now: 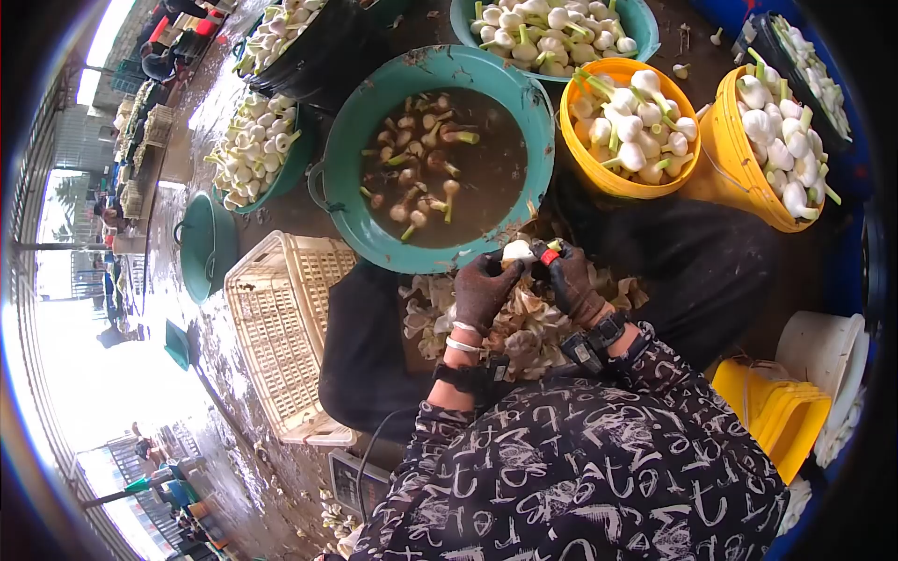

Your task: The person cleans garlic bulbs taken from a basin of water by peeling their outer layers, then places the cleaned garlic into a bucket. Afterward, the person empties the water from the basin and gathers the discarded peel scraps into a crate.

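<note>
Dark gloves cover both hands, which meet over a heap of loose garlic skins (533, 327) in the lap. My left hand (486, 290) is closed on a white garlic bulb (517, 251). Close beside it, my right hand (571, 280) has its fingers closed, with a red band or small red item (550, 256) at the fingertips and a bit of green stem near them; what it grips is too small to name. Just beyond the hands, a green tub (341, 159) of brown water holds several unpeeled garlic bulbs (430, 140).
Yellow buckets (636, 187) (734, 154) of peeled garlic stand at the right, with a teal basin (458, 23) behind. A beige crate (290, 346) lies left, near an empty green basin (206, 245). Yellow containers (772, 407) sit lower right. People are in the far left background.
</note>
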A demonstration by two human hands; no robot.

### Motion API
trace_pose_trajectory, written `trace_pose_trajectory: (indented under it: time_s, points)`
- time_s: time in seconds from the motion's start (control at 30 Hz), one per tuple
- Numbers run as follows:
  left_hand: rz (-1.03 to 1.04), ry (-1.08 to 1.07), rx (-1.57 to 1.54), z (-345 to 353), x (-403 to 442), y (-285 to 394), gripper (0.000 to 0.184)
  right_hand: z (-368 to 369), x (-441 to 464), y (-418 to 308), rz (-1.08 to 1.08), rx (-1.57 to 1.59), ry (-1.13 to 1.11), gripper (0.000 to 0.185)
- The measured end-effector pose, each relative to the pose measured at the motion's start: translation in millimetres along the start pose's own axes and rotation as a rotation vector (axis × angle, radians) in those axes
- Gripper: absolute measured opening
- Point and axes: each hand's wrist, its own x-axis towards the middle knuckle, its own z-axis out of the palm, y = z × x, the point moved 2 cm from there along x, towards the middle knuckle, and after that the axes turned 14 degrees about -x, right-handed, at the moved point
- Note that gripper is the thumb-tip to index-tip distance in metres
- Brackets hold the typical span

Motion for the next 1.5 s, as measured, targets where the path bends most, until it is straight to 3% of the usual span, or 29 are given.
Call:
trace_pose_trajectory:
  time_s: [0.07,0.13,0.27,0.33,0.5,0.57,0.63,0.67,0.7,0.77,0.8,0.83,0.87,0.9,0.97,1.0,1.03,1.1,1.2,1.27,1.4,1.5]
  points:
    - [-0.046,-0.021,-0.011,-6.4,0.8,-8.5,0.030,-0.6,2.4,4.4,0.004,0.014,0.031,0.017]
    - [-0.192,0.032,-0.430,-10.8,-3.7,-16.9,0.028,2.3,-2.0,-1.4,0.001,0.047,0.039,0.016]
    - [-0.203,0.158,-0.645,-6.5,-9.5,-25.7,0.027,4.8,-6.9,-5.7,-0.061,0.038,0.033,0.016]
    - [0.129,0.224,-0.245,-3.1,-9.8,-26.5,0.027,6.0,-1.4,4.7,-0.098,0.006,0.029,0.016]
    - [0.098,0.260,-0.102,-7.6,-3.0,-34.9,0.022,-1.5,0.0,7.2,-0.141,-0.073,-0.012,0.019]
    - [0.119,0.305,-0.040,-23.9,4.3,-59.3,0.020,-2.4,-1.1,9.3,0.099,0.354,-0.303,0.025]
    - [0.099,0.435,0.283,-53.9,8.9,-70.3,0.021,-2.4,-1.5,1.4,0.168,0.448,-0.409,0.028]
    - [-0.002,0.329,0.542,-63.0,2.3,-65.8,0.025,-3.0,-3.9,-1.5,0.244,0.546,-0.507,0.031]
    - [-0.005,0.328,0.540,-59.9,-5.2,-47.9,0.025,-3.1,-7.0,-2.0,0.325,0.643,-0.606,0.034]
    - [-0.208,0.227,0.451,-57.9,-13.4,-25.4,0.029,-3.7,-3.4,2.9,0.343,0.650,-0.556,0.039]
    - [-0.227,0.164,0.128,-54.2,-16.0,-23.5,0.034,-2.3,-3.6,2.6,0.341,0.679,-0.670,0.041]
    - [-0.230,0.168,0.126,-47.5,-20.2,-18.8,0.034,-1.2,-5.2,2.7,0.339,0.704,-0.781,0.043]
    - [-0.252,0.105,-0.306,-34.7,-23.9,-14.2,0.032,-1.5,-5.6,3.5,0.345,0.698,-0.781,0.043]
    - [-0.261,0.038,-0.739,-23.1,-25.8,-11.2,0.031,-1.2,-5.4,3.5,0.299,0.629,-0.799,0.044]
    - [-0.156,-0.029,-0.658,-8.6,-30.1,-11.3,0.031,3.9,-3.5,11.9,0.257,0.554,-0.822,0.046]
    - [-0.054,-0.101,-0.567,-4.8,-31.9,-5.6,0.033,7.0,-3.9,5.7,-0.477,-0.019,-0.461,0.044]
    - [-0.053,-0.099,-0.569,-5.6,-33.7,-1.6,0.033,3.3,-8.5,1.3,-0.623,-0.220,-0.443,0.040]
    - [0.043,-0.124,-0.219,-5.8,-39.1,10.3,0.032,-2.3,-20.8,-12.1,-0.926,-0.605,-0.327,0.036]
    - [0.131,-0.094,-0.202,-3.8,-45.8,22.2,0.025,-5.2,-20.2,-12.8,-0.830,-0.602,-0.339,0.036]
    - [0.170,-0.085,-0.170,-7.2,-47.6,23.6,0.025,-5.0,-27.2,-23.1,-1.052,-0.930,-0.295,0.041]
    - [0.171,-0.048,-0.061,-12.3,-54.1,28.7,0.022,-4.2,-23.9,-17.1,-1.275,-0.947,-0.187,0.046]
    - [0.166,0.000,-0.101,-11.4,-60.3,25.5,0.020,-7.4,-27.9,-15.7,-1.283,-0.928,-0.240,0.046]
